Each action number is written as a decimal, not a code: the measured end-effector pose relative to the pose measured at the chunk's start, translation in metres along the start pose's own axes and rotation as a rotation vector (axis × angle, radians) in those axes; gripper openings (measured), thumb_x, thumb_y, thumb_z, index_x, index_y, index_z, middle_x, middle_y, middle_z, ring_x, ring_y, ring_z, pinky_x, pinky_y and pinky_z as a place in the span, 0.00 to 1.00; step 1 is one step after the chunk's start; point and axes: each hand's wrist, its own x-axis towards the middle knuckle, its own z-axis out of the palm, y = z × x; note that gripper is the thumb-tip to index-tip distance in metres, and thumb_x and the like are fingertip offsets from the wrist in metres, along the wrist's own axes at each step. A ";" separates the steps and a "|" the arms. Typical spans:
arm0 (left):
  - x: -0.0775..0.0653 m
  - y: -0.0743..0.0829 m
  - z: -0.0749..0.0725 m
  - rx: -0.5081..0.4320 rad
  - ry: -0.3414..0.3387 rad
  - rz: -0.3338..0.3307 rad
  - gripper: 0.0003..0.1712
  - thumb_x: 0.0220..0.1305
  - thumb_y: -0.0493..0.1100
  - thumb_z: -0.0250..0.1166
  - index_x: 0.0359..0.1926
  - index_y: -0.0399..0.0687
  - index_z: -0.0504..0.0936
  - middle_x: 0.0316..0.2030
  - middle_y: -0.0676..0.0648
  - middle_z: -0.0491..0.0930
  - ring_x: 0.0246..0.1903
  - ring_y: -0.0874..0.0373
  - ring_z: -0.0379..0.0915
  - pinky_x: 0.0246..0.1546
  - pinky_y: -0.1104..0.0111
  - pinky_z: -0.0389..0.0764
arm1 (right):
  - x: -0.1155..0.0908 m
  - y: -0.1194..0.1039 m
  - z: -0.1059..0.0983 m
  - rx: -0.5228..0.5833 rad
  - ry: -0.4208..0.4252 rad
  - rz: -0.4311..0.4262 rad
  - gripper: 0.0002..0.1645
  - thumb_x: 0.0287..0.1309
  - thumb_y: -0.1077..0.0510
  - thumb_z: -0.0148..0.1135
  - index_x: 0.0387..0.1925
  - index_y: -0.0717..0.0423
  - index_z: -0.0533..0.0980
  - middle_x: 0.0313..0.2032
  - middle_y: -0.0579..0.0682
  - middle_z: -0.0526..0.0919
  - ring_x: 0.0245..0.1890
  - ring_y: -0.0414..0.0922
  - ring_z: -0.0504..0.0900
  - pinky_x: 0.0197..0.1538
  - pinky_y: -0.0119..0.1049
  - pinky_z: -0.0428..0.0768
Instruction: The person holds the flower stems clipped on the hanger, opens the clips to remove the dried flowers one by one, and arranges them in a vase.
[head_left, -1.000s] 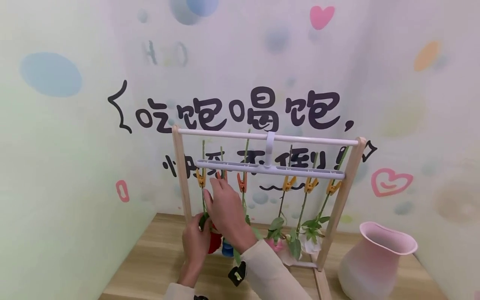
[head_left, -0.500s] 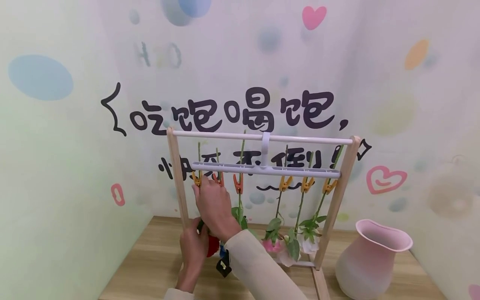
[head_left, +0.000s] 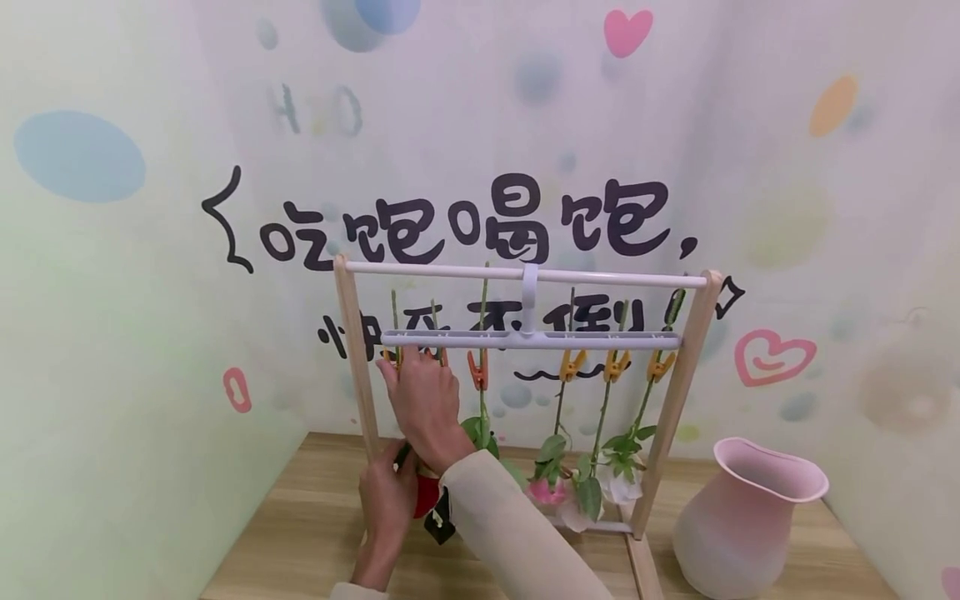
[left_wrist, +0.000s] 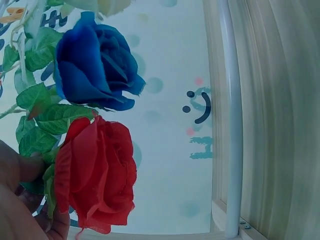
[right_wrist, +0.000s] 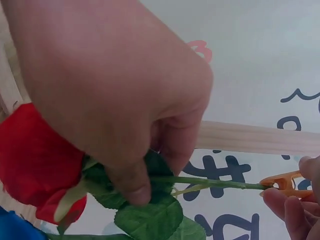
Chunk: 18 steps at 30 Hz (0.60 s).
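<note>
My left hand (head_left: pixel 387 492) holds an upside-down red rose (left_wrist: pixel 97 180) with its fingers around the stem just behind the bloom. The rose's stem runs up to a yellow-orange clip (right_wrist: pixel 280 181) at the left end of a white hanger (head_left: pixel 480 341). My right hand (head_left: pixel 426 400) pinches that clip, and the stem still sits in its jaws. In the head view the right hand covers most of the clip. Beside the red bloom hangs a blue rose (left_wrist: pixel 95 65), hidden behind the right sleeve in the head view.
The hanger hooks over the top bar of a wooden rack (head_left: pixel 354 358). Further right hang a pink flower (head_left: pixel 547 492) and a white flower (head_left: pixel 621 486) from more clips. A pink-and-white vase (head_left: pixel 738 533) stands on the table (head_left: pixel 277 533), right of the rack.
My right hand has shifted left from beside the second clip onto the leftmost one. The hanger's left end has dipped, leaving it nearly level. The left hand stays at the red rose.
</note>
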 end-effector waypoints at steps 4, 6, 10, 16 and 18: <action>-0.002 -0.002 0.000 0.008 0.009 0.011 0.04 0.49 0.35 0.68 0.28 0.48 0.82 0.23 0.49 0.81 0.21 0.56 0.76 0.22 0.61 0.74 | 0.000 -0.001 0.000 0.000 0.010 0.006 0.17 0.58 0.44 0.54 0.28 0.54 0.74 0.09 0.40 0.61 0.07 0.35 0.60 0.11 0.24 0.56; -0.003 -0.002 0.000 0.008 0.005 0.012 0.05 0.48 0.35 0.68 0.28 0.47 0.82 0.22 0.49 0.81 0.21 0.57 0.76 0.21 0.62 0.74 | -0.001 -0.002 0.000 -0.007 0.019 0.001 0.16 0.58 0.46 0.55 0.29 0.54 0.75 0.08 0.40 0.61 0.07 0.35 0.60 0.11 0.24 0.56; -0.004 -0.003 -0.001 0.003 -0.013 0.001 0.05 0.49 0.35 0.68 0.29 0.47 0.82 0.22 0.49 0.81 0.20 0.59 0.75 0.21 0.64 0.73 | -0.001 -0.002 0.001 0.002 0.034 -0.014 0.15 0.57 0.48 0.55 0.30 0.56 0.76 0.09 0.40 0.61 0.07 0.34 0.60 0.11 0.23 0.56; -0.005 -0.006 -0.003 0.012 -0.038 0.004 0.05 0.48 0.36 0.69 0.29 0.48 0.82 0.23 0.50 0.81 0.22 0.58 0.77 0.21 0.63 0.74 | 0.000 -0.003 -0.003 0.044 0.048 -0.038 0.14 0.58 0.49 0.54 0.31 0.56 0.76 0.09 0.40 0.61 0.08 0.34 0.60 0.12 0.23 0.57; -0.006 -0.007 -0.004 0.013 -0.051 0.008 0.05 0.48 0.36 0.69 0.29 0.47 0.82 0.23 0.49 0.81 0.22 0.57 0.78 0.21 0.63 0.75 | 0.001 -0.004 -0.004 0.050 0.052 -0.044 0.14 0.58 0.49 0.54 0.31 0.56 0.75 0.09 0.40 0.61 0.08 0.34 0.61 0.12 0.23 0.58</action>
